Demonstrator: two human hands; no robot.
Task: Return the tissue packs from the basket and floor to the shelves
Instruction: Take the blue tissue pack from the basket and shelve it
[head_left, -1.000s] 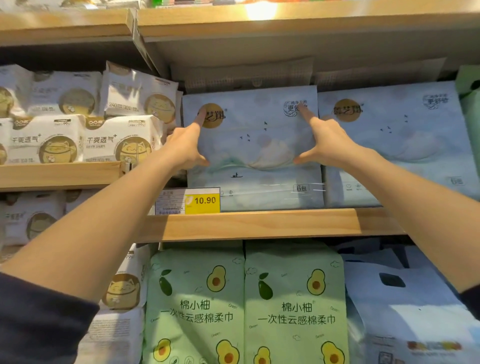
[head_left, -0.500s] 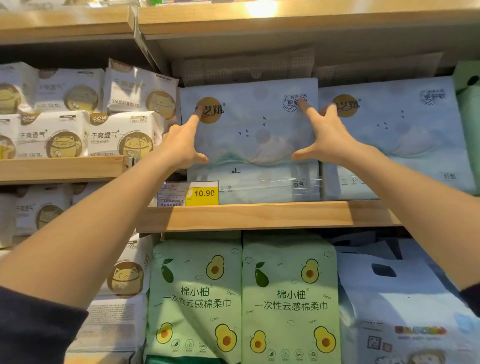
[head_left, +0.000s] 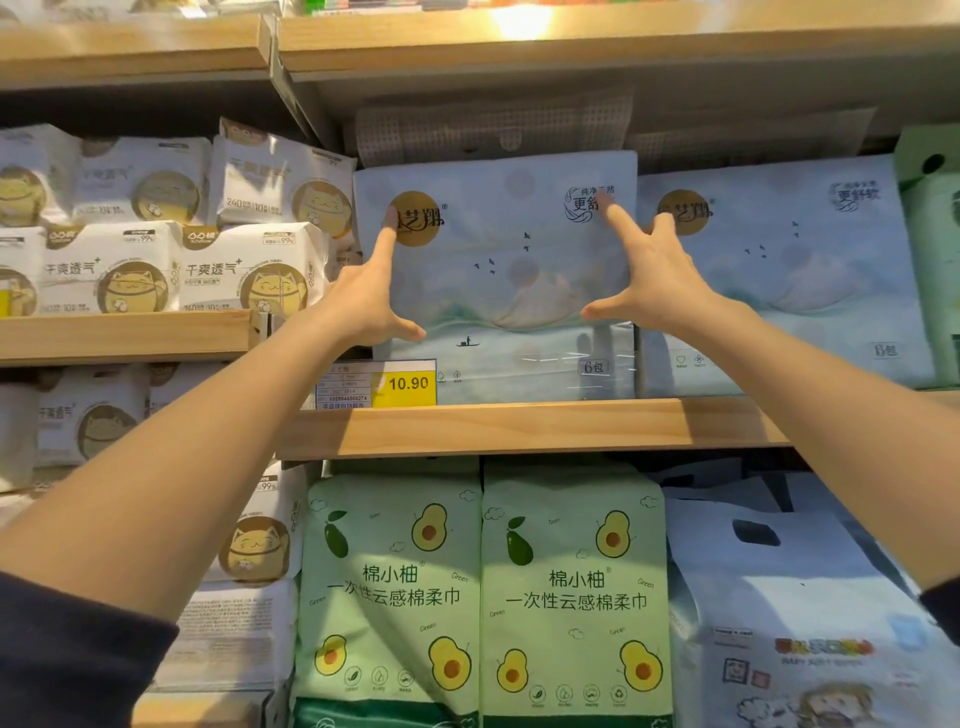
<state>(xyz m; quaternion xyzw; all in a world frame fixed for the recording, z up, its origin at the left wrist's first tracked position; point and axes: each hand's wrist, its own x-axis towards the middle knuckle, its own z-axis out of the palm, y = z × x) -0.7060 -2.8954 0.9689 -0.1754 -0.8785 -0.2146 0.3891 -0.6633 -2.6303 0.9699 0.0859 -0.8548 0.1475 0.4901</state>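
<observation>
A pale blue tissue pack (head_left: 498, 291) with a gold round logo and small birds stands upright on the wooden shelf (head_left: 519, 426). Both my hands lie flat against its front with fingers spread. My left hand (head_left: 371, 301) presses its left side, forefinger up on the gold logo. My right hand (head_left: 649, 280) presses its right side, forefinger near the top right print. Neither hand grips the pack. A second identical blue pack (head_left: 789, 280) stands right beside it.
White cat-print tissue packs (head_left: 171, 218) fill the left shelves. Two green avocado-print packs (head_left: 483, 587) and a pale blue handled bag (head_left: 795, 613) stand below. A yellow 10.90 price tag (head_left: 379, 384) sits on the shelf lip. A green pack (head_left: 935, 249) is at the far right.
The view has tilted up slightly, so the shelves sit lower in frame. Both hands stay flat on the blue pack, which looks a little more upright.
</observation>
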